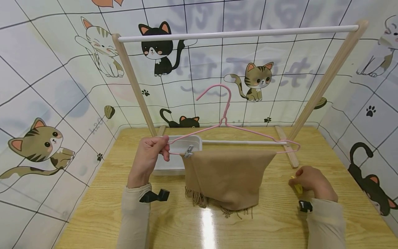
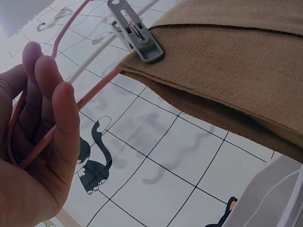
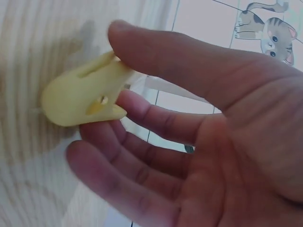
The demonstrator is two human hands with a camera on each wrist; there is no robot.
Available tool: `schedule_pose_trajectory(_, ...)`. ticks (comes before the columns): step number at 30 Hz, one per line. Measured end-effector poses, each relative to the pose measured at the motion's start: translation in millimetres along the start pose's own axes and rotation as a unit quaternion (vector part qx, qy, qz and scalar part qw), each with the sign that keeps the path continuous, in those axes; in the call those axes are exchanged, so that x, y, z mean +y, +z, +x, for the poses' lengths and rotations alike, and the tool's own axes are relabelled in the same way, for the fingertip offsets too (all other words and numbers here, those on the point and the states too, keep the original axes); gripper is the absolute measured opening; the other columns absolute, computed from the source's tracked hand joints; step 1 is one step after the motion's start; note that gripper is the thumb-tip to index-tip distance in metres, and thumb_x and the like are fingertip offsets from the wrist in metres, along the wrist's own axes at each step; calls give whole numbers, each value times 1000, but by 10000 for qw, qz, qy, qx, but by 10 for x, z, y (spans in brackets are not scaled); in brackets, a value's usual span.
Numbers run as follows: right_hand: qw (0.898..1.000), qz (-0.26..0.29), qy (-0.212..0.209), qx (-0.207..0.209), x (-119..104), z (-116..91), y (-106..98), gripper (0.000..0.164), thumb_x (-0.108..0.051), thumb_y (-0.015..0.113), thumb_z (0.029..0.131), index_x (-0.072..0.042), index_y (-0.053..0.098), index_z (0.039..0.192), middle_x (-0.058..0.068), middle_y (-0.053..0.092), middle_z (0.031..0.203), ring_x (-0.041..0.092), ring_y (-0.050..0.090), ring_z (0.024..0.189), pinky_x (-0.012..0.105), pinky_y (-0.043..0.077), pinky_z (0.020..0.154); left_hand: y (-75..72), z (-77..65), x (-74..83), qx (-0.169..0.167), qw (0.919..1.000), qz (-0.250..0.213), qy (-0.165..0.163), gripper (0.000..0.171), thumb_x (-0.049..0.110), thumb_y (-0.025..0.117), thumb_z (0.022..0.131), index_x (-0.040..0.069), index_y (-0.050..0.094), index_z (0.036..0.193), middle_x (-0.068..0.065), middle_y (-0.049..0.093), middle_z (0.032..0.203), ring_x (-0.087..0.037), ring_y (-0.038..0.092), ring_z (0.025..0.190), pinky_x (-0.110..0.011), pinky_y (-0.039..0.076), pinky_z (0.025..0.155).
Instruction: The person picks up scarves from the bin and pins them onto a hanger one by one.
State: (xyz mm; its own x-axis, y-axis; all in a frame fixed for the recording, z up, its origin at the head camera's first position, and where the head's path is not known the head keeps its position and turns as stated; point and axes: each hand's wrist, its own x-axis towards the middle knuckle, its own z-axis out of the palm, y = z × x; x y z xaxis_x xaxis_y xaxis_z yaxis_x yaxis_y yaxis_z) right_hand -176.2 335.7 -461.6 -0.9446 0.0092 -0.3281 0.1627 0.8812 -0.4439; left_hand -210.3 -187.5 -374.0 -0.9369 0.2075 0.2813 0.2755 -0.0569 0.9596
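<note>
My left hand (image 1: 146, 160) grips the left end of a pink hanger (image 1: 224, 120), its fingers curled round the wire. A tan fringed scarf (image 1: 230, 178) hangs folded over the hanger's lower bar. A grey clothespin (image 1: 189, 151) clamps the scarf near its left edge, close to my left fingers; the left wrist view shows this clothespin (image 2: 137, 35) larger. Low over the table to the right, my right hand (image 1: 314, 181) pinches a yellow clothespin (image 3: 71, 101) between thumb and fingers. No clothespin shows on the scarf's right side.
A drying rack with a white top rod (image 1: 236, 34) and wooden posts (image 1: 329, 77) stands behind the hanger. On the wooden table (image 1: 174, 224), a white bin (image 1: 169, 172) sits at the rack's left foot, partly behind the scarf. Cat-patterned sheets cover the walls.
</note>
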Motion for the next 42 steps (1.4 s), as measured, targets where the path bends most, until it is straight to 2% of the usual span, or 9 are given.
schedule_pose_trajectory(4,9994,-14,-169,314,-1,-5,-43,59,-26,72,92,23,54,120,40,60,114,46,63,94,54,53,77,-1,2,4,14,10000,15,-41,38,22,62,104,8,68,69,-1,62,54,-14,61,50,-27,51,67)
schedule_pose_trajectory(12,9982,94,-210,556,-44,-47,-149,66,-30,64,99,22,46,136,43,52,128,55,56,111,58,52,82,-9,-2,12,-51,10000,-7,13,38,20,61,105,10,68,69,1,63,54,-13,62,51,-27,53,70)
schedule_pose_trajectory(19,9950,241,-365,901,-71,-79,-161,61,-27,68,96,19,51,134,38,60,120,50,60,105,53,53,77,-9,3,9,-76,9999,-19,94,39,17,59,105,12,68,68,3,63,56,-10,62,49,-26,53,65)
schedule_pose_trajectory(25,9886,421,-334,1407,-68,-127,-172,62,-27,70,97,18,50,135,39,60,122,54,60,110,57,54,78,1,10,8,-28,10000,-27,89,39,16,59,105,13,68,68,4,63,55,-9,62,48,-26,52,62)
schedule_pose_trajectory(31,9802,577,-258,1875,-79,-145,-186,63,-33,66,100,15,49,138,38,59,128,54,60,114,54,55,75,-7,1,19,-40,10000,-2,50,39,19,60,105,7,66,69,3,63,55,-11,62,49,-26,52,63)
schedule_pose_trajectory(37,9708,697,-245,2283,-116,-161,-220,61,-34,68,100,10,53,139,37,61,128,53,63,112,48,57,69,-9,-8,22,-57,10000,17,32,41,21,60,105,3,66,69,2,63,55,-12,62,51,-27,52,66)
schedule_pose_trajectory(42,9657,795,-291,2455,-133,-211,-245,63,-39,67,100,6,53,142,35,61,130,53,62,114,55,56,73,-3,-3,12,-54,10000,-64,42,46,20,60,105,-14,59,74,1,63,55,-11,62,50,-26,53,63)
